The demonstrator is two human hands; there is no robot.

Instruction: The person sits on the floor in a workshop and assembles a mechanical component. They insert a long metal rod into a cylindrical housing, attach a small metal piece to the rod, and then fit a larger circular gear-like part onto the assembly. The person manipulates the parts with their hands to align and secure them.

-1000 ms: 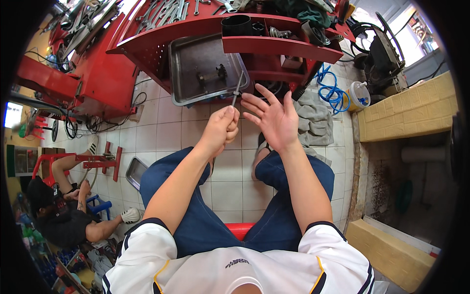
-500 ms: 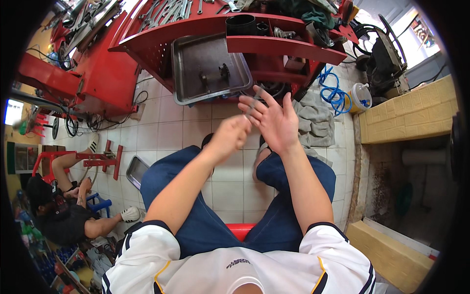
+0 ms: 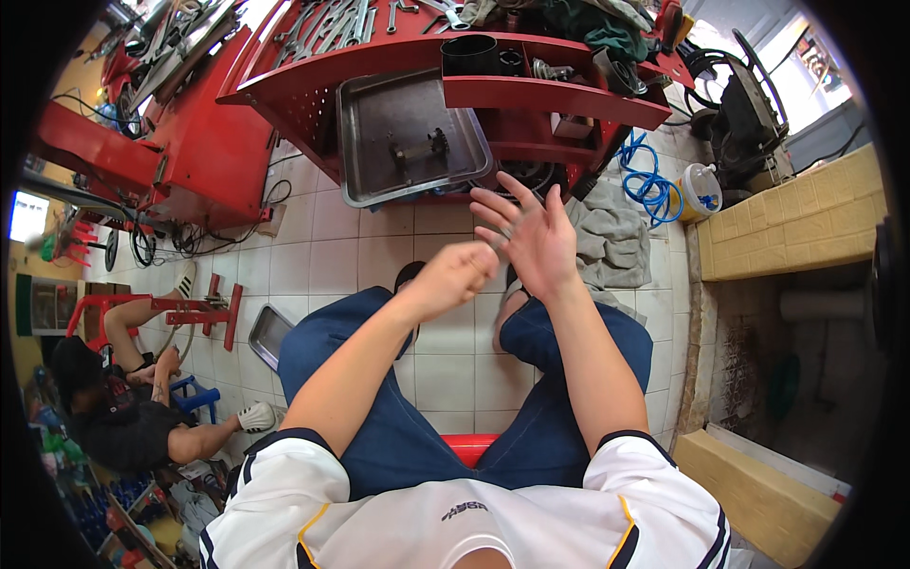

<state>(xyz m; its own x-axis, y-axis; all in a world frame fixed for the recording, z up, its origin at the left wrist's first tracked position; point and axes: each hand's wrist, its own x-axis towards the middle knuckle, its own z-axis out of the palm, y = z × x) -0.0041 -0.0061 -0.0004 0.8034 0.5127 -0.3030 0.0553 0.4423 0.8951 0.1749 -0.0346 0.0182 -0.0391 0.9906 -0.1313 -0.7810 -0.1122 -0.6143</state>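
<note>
Above my knees, my left hand (image 3: 459, 279) is closed in a fist, its knuckles near the palm of my right hand. A small greyish, blurred thing (image 3: 503, 236) shows between the fist and the right fingers; its kind cannot be made out. My right hand (image 3: 533, 239) is open, palm turned up and inward, with the fingers spread. Beyond both hands, a metal tray (image 3: 355, 180) juts from the red tool cart (image 3: 313, 81). In the tray lies a dark metal part with a toothed end (image 3: 417, 150).
Several wrenches (image 3: 341, 24) lie on the cart top. A grey cloth (image 3: 607, 242), a coiled blue hose (image 3: 649, 190) and a white tub (image 3: 701, 190) are on the right. A smaller tray (image 3: 272, 334) rests on the floor at left; farther left sits another person (image 3: 123, 408).
My left fist has drawn slightly back toward me and to the right. The right fingers have spread a little more. Less of the thin grey thing between the hands shows now.
</note>
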